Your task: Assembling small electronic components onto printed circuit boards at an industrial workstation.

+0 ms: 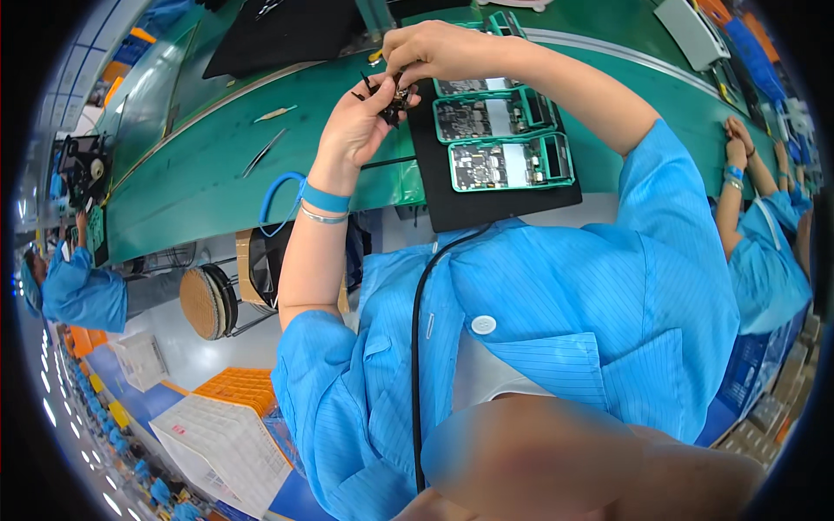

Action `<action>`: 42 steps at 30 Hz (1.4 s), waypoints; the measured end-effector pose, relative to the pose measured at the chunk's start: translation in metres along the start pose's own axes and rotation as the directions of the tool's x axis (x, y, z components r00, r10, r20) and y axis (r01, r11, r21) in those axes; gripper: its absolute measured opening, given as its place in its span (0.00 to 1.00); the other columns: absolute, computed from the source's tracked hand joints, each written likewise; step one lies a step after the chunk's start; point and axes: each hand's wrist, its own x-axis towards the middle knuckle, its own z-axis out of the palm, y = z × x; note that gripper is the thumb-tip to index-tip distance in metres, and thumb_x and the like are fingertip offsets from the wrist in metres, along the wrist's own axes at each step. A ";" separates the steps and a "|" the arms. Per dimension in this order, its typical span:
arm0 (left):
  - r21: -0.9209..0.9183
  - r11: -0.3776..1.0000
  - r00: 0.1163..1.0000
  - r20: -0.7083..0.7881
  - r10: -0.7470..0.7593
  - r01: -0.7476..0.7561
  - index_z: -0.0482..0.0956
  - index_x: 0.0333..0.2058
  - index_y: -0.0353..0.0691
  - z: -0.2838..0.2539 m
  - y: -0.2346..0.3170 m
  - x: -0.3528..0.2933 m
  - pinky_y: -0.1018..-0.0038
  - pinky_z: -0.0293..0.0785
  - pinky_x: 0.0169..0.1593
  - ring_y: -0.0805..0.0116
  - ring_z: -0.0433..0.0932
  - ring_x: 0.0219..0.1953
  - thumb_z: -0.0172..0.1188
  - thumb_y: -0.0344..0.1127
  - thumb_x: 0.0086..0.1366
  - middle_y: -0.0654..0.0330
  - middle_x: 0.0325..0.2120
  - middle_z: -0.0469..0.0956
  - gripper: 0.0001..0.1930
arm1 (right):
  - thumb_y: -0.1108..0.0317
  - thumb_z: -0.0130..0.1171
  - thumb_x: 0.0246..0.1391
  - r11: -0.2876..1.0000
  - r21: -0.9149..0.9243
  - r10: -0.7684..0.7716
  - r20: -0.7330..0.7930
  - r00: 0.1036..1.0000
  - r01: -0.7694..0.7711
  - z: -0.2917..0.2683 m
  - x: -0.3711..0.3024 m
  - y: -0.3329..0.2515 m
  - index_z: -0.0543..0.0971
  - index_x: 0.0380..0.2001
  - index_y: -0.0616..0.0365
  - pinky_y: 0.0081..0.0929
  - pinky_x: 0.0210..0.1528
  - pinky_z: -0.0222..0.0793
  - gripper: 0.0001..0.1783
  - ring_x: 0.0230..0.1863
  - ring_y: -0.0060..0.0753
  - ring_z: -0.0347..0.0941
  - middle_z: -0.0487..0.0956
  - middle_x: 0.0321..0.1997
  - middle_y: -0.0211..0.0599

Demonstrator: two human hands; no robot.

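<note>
My left hand (352,128) is closed around a small black part (395,106) with thin arms sticking out, held above the bench. From above, my right hand (434,54) reaches in with fingertips pinched at the top of that part; whatever lies between them is too small to make out. Beside my hands, green-framed device housings with exposed circuit boards rest in a row: a near one (511,163), a middle one (486,115) and a partly covered one (473,86) under my right forearm. A blue band (326,200) circles my left wrist.
The housings lie on a black mat (539,206) at the front edge of the green bench (200,195). Tweezers (263,154) and a small pale tool (276,114) lie to the left. A blue cord (271,193) loops near my left wrist. Co-workers (764,247) (82,282) sit on both sides.
</note>
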 end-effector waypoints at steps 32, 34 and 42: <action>-0.411 0.911 0.980 -0.159 -0.119 0.044 0.72 0.47 0.31 -0.045 -0.042 0.033 0.73 0.75 0.45 0.62 0.77 0.48 0.55 0.26 0.70 0.50 0.47 0.76 0.09 | 0.67 0.69 0.43 0.887 -0.173 0.352 -0.350 0.868 -0.429 0.015 -0.025 0.179 0.83 0.26 0.56 0.36 0.38 0.75 0.06 0.33 0.38 0.81 0.82 0.26 0.36; -0.411 0.911 0.979 -0.167 -0.114 0.036 0.72 0.46 0.31 -0.043 -0.043 0.032 0.73 0.75 0.45 0.63 0.77 0.48 0.56 0.27 0.70 0.50 0.46 0.76 0.09 | 0.67 0.69 0.43 0.885 -0.256 0.300 -0.327 0.896 -0.389 0.016 -0.021 0.174 0.83 0.26 0.56 0.37 0.37 0.75 0.06 0.33 0.39 0.81 0.82 0.26 0.36; -0.316 0.948 0.978 -0.206 -0.038 -0.030 0.73 0.47 0.33 -0.036 -0.045 0.032 0.72 0.77 0.43 0.60 0.79 0.47 0.57 0.28 0.69 0.53 0.41 0.78 0.10 | 0.68 0.69 0.43 0.856 -0.349 0.312 -0.239 0.920 -0.381 0.012 -0.022 0.167 0.83 0.26 0.55 0.38 0.37 0.75 0.06 0.33 0.40 0.81 0.82 0.27 0.36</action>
